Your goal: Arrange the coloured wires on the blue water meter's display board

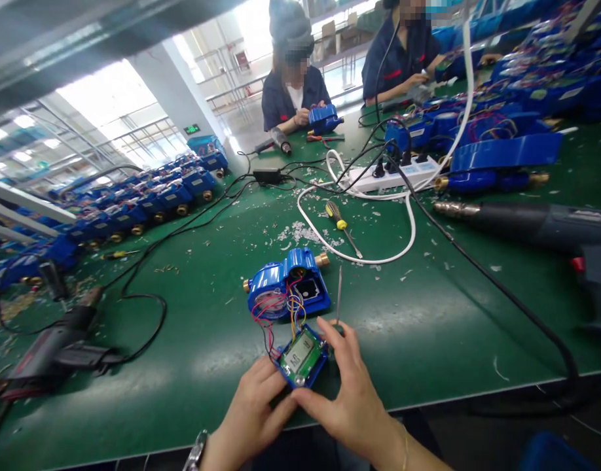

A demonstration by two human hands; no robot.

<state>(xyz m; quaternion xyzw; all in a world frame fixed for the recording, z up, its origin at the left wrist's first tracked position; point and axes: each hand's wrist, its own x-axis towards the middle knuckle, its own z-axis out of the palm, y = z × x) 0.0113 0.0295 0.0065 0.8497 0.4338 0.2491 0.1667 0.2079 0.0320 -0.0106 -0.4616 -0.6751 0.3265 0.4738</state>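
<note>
A small blue display module point(303, 353) with a green circuit board and a lit-grey LCD is gripped between my two hands near the table's front edge. My left hand point(261, 402) closes on its left and lower side. Along its right side, thumb and fingers of my right hand point(352, 386) hold the module too. A thin screwdriver point(340, 294) sticks up past my right fingers; its handle is mostly hidden behind them. Red, black and yellow wires point(294, 307) run from the module to an opened blue meter body point(288, 281) with brass ends, lying just beyond.
A yellow-black screwdriver point(337, 216), a white power strip point(393, 175) and loose cables lie beyond. Heat guns rest at left point(59, 350) and right point(526, 226). Rows of blue meters point(148, 203) line both sides. Two co-workers sit opposite. Pale scraps litter the green table point(207, 281).
</note>
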